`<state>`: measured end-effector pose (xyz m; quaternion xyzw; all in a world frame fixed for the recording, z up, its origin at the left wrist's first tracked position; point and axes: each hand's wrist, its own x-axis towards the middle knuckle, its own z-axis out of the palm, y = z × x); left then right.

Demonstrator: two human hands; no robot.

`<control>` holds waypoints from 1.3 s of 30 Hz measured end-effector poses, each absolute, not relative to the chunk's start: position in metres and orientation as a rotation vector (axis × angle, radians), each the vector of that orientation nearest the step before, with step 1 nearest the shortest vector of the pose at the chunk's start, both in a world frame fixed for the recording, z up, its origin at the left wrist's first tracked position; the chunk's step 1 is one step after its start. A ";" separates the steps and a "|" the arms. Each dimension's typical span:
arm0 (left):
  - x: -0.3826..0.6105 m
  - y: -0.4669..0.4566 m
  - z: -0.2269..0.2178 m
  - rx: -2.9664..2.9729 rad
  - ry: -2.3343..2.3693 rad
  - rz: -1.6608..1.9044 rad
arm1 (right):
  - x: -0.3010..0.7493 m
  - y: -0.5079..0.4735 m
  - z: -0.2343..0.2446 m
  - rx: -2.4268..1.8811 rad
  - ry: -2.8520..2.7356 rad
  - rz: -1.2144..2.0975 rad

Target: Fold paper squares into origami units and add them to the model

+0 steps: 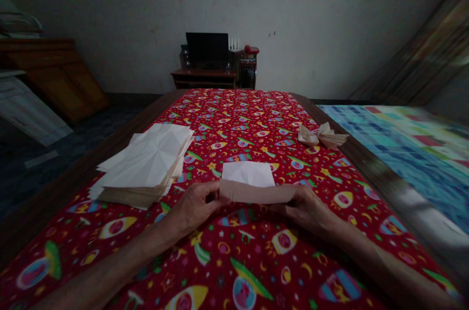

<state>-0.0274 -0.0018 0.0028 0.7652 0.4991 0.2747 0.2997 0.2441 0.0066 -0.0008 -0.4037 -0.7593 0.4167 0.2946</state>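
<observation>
A creased sheet of paper (248, 173) lies in front of me, its near edge folded up into a darker strip facing me. My left hand (200, 202) pinches the left end of that strip between thumb and fingers. At the right end, my right hand (306, 205) grips it the same way, fingers partly hidden behind the paper. Left of my hands sits a thick stack of paper sheets (150, 158), the top one marked with crossing creases. Two folded paper pieces (308, 135) rest near the table's right edge.
A red patterned cloth (242, 110) covers the dark wooden table (381, 188). Beyond its far end stand a monitor (207, 49) and speakers on a small desk (203, 75). Wooden cabinets (54, 75) are at left; a bed with a checked cover (395, 139) is at right.
</observation>
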 end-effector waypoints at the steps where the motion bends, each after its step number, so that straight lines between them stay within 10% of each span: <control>1: -0.028 -0.002 0.001 2.072 1.301 0.734 | 0.245 0.007 -0.002 -1.090 -2.021 1.085; 23: -0.019 0.014 0.009 2.230 1.731 0.493 | 0.234 0.024 0.005 -1.650 -1.974 0.554; 31: -0.015 0.003 -0.003 2.623 1.643 0.910 | 0.235 0.025 0.001 -1.579 -1.947 0.560; 39: 0.009 -0.006 0.004 3.037 1.185 0.537 | 0.234 0.025 0.000 -1.542 -1.957 0.542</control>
